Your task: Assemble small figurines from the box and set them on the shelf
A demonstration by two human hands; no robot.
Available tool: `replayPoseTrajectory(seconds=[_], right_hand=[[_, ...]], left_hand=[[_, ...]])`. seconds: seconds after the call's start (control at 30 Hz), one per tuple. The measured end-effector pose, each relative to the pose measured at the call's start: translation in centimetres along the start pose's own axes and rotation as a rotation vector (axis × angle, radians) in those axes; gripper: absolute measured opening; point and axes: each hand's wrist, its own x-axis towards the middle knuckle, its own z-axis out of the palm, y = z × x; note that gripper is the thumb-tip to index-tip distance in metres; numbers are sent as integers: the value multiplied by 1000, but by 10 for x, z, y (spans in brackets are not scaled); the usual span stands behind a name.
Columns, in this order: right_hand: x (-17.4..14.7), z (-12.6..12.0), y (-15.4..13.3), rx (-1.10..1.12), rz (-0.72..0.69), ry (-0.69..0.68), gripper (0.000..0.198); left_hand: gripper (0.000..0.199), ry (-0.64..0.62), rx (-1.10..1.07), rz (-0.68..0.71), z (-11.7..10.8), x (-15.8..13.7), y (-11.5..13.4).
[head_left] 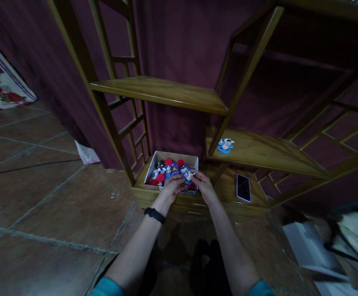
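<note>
Between my two hands, over the front right of an open cardboard box (148,172), is a small white and blue figurine (189,176). The fingers of my left hand (173,186) close on its left side, at the blue base. From the right, my right hand (204,183) grips its upper side with the fingertips. Several more figurines (168,169) lie jumbled in the box, with red, purple, blue and black parts. Another figurine (225,145) with a blue base stands on the shelf at the right, apart from both hands.
Wooden shelves (166,91) rise in front of a dark red curtain (179,37). A phone (243,188) lies on the lower board, right of the box. Wooden posts (246,78) slant up beside the box. White boxes (312,248) sit on the tiled floor (49,197) at right.
</note>
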Motion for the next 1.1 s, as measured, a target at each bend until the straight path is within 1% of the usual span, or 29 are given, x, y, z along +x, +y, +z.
replayPoseTrajectory(seconds=[0.17,0.43,0.6,0.67,0.8,0.97,1.1], right_hand=[[-2,1,-2,-5,-27,4,41],[0,2,3,-12,28,69,36],[0,2,4,-24,25,84,33],[0,1,4,-29,18,88,32],[1,1,5,-39,14,97,35],[1,1,6,-78,25,112,39],[2,1,7,-71,37,106,39]], left_hand=[[18,41,-13,20,1,0,1],[16,17,10,24,-1,3,-3],[17,41,1,12,-2,4,-3],[16,30,2,11,-2,4,-3],[20,-11,17,9,-3,4,-4],[20,19,45,-1,-3,5,-4],[20,16,52,9,-2,5,-4]])
